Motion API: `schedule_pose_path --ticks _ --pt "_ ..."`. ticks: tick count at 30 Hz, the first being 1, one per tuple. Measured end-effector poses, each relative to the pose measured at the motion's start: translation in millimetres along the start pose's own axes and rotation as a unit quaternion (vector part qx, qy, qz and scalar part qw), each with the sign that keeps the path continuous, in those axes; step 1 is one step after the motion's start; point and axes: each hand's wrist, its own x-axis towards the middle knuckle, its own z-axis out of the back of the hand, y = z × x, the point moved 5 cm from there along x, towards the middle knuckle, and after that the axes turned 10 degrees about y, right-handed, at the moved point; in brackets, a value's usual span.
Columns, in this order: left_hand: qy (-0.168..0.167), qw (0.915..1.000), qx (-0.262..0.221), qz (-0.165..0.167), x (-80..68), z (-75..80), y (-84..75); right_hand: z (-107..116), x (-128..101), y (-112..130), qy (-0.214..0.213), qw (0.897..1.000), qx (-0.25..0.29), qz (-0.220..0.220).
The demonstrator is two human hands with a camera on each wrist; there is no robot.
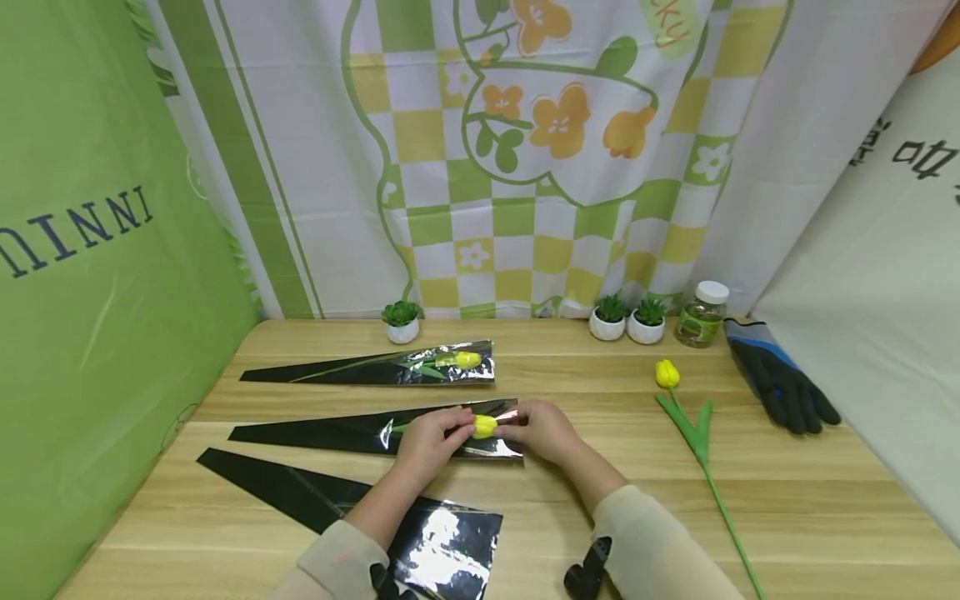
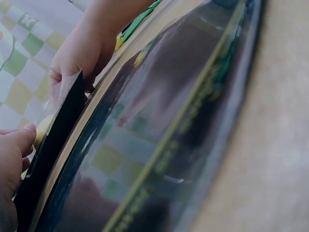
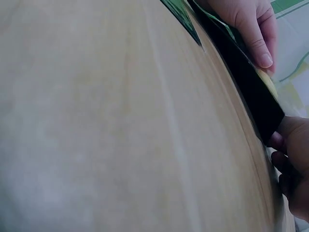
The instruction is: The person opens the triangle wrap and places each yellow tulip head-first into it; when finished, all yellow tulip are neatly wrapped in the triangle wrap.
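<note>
A black and clear cone sleeve point(image 1: 352, 433) lies across the middle of the wooden table point(image 1: 787, 500), with a yellow tulip point(image 1: 484, 426) inside its wide end. My left hand point(image 1: 435, 433) pinches the sleeve's edge just left of the bud. From the right, my right hand point(image 1: 536, 427) pinches the sleeve's open end. In the left wrist view the sleeve point(image 2: 159, 145) fills the frame, the right hand point(image 2: 82, 48) holds up its black flap, and my left hand point(image 2: 12, 159) sits by the bud point(image 2: 42, 128). The right wrist view shows the sleeve's black edge point(image 3: 251, 92) between both hands.
Another sleeve with a tulip in it point(image 1: 420, 367) lies further back, and an empty sleeve point(image 1: 337, 508) nearer me. A loose yellow tulip point(image 1: 667, 373) lies to the right. Black gloves point(image 1: 783, 379), a jar point(image 1: 701, 315) and small potted plants point(image 1: 401, 321) line the back edge.
</note>
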Motion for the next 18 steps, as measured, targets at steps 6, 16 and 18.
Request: schedule_pose_path --ticks 6,16,18 --pt "0.011 0.999 0.042 -0.011 0.4 -0.9 -3.8 5.8 -8.6 -3.8 0.012 1.0 0.025 0.004" --pt "0.048 0.9857 0.159 -0.032 9.8 2.9 -5.6 44.2 -43.0 -19.6 0.014 0.999 0.029 -0.026" --pt "0.049 0.9842 0.167 -0.029 11.9 6.9 -4.4 54.9 -52.0 -22.2 0.011 0.999 0.025 -0.022"
